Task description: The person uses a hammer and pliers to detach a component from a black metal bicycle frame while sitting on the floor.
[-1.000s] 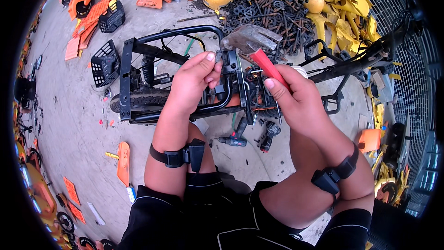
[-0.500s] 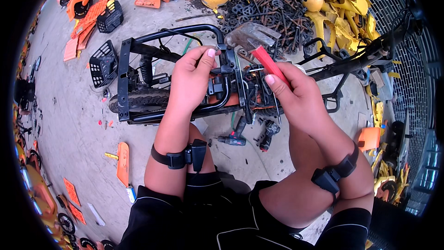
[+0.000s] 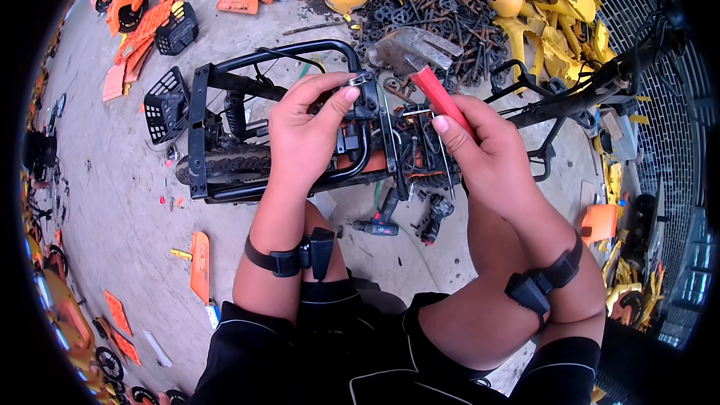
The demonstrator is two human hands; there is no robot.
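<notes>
My right hand (image 3: 484, 139) is closed round the red handle of a claw hammer (image 3: 441, 97). Its scuffed metal head is raised over the black tube frame (image 3: 306, 48) of a stripped-down scooter. At the frame's crossbar, my left hand (image 3: 307, 120) pinches a small silver metal piece (image 3: 359, 79) between thumb and forefinger; its exact kind is too small to make out. The hammer head is apart from that piece, to its right. Beneath my hands lie the frame's cables and inner parts, and a tyre (image 3: 225, 165) shows at the left.
Two dark power tools, a drill (image 3: 381, 217) and another (image 3: 436, 217), lie on the floor near my knees. Beyond the frame is a heap of rusty metal parts (image 3: 427, 11), with yellow panels (image 3: 559, 0) beside it. Black baskets (image 3: 166, 105) and orange panels (image 3: 199, 266) lie leftward.
The hammer head has shifted slightly right. My left hand has moved a little, and the small silver piece at its fingertips now shows more clearly.
</notes>
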